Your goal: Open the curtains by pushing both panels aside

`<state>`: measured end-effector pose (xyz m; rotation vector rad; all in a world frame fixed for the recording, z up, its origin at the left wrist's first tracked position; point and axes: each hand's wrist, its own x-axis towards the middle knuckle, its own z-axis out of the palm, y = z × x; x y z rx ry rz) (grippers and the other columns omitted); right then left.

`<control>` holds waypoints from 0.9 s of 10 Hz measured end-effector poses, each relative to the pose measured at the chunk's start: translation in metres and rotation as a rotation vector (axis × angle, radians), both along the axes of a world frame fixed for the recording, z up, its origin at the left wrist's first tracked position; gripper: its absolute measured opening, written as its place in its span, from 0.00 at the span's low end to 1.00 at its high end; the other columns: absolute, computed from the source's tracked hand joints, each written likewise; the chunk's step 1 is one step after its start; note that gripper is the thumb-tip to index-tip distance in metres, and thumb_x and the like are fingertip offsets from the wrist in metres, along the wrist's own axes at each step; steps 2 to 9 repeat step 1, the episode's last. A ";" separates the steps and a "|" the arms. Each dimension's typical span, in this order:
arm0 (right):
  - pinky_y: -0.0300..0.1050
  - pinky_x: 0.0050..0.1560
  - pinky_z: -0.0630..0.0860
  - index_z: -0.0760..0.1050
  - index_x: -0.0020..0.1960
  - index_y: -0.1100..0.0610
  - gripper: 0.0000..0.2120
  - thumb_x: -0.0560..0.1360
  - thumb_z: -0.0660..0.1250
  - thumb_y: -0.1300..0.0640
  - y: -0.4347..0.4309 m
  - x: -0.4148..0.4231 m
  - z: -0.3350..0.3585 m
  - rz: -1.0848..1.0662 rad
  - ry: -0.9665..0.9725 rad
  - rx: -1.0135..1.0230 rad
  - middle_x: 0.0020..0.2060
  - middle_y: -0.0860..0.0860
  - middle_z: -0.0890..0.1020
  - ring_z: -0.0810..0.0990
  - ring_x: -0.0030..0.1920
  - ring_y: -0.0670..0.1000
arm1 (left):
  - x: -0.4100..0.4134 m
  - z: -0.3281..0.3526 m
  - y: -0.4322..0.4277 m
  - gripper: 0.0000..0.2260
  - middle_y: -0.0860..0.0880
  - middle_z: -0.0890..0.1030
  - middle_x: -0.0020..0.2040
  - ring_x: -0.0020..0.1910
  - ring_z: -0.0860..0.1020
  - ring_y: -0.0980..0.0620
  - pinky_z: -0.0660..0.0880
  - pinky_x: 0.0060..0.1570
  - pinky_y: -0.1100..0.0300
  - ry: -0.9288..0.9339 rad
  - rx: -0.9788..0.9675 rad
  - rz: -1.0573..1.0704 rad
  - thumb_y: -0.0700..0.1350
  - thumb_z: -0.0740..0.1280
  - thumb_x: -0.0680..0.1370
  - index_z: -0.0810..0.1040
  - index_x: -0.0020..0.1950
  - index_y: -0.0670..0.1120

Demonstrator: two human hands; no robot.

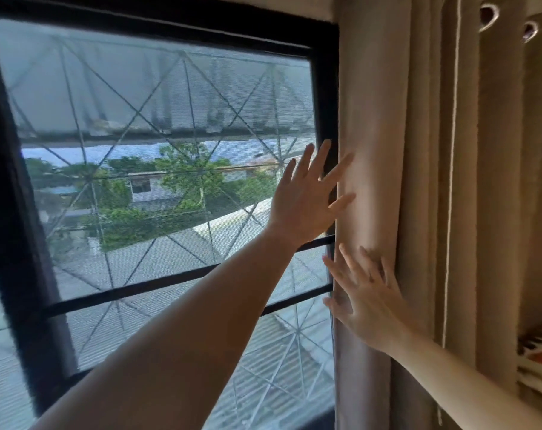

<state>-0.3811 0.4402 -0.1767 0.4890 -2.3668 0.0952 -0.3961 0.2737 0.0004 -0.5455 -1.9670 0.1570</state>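
A beige curtain panel [418,150] hangs bunched in folds at the right side of the window, with metal eyelets along its top. My left hand [306,197] is raised with fingers spread, its fingertips touching the curtain's left edge. Lower down, my right hand [365,299] lies flat with fingers apart against the same leading fold. Neither hand grips the fabric. No other curtain panel is in view.
The black-framed window [324,88] with a mesh screen and a metal grille fills the left and centre. A white cord [452,181] hangs down among the folds. A patterned cloth item [539,361] shows at the right edge.
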 end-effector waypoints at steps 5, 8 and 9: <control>0.60 0.78 0.26 0.38 0.87 0.39 0.37 0.83 0.44 0.27 -0.015 0.013 0.000 0.047 0.003 0.028 0.88 0.51 0.43 0.38 0.86 0.58 | 0.024 -0.003 -0.021 0.33 0.43 0.56 0.90 0.89 0.57 0.39 0.60 0.86 0.39 0.045 0.008 0.047 0.69 0.52 0.86 0.55 0.90 0.59; 0.60 0.78 0.26 0.38 0.87 0.39 0.37 0.83 0.44 0.27 -0.015 0.013 0.000 0.047 0.003 0.028 0.88 0.51 0.43 0.38 0.86 0.58 | 0.024 -0.003 -0.021 0.33 0.43 0.56 0.90 0.89 0.57 0.39 0.60 0.86 0.39 0.045 0.008 0.047 0.69 0.52 0.86 0.55 0.90 0.59; 0.60 0.78 0.26 0.38 0.87 0.39 0.37 0.83 0.44 0.27 -0.015 0.013 0.000 0.047 0.003 0.028 0.88 0.51 0.43 0.38 0.86 0.58 | 0.024 -0.003 -0.021 0.33 0.43 0.56 0.90 0.89 0.57 0.39 0.60 0.86 0.39 0.045 0.008 0.047 0.69 0.52 0.86 0.55 0.90 0.59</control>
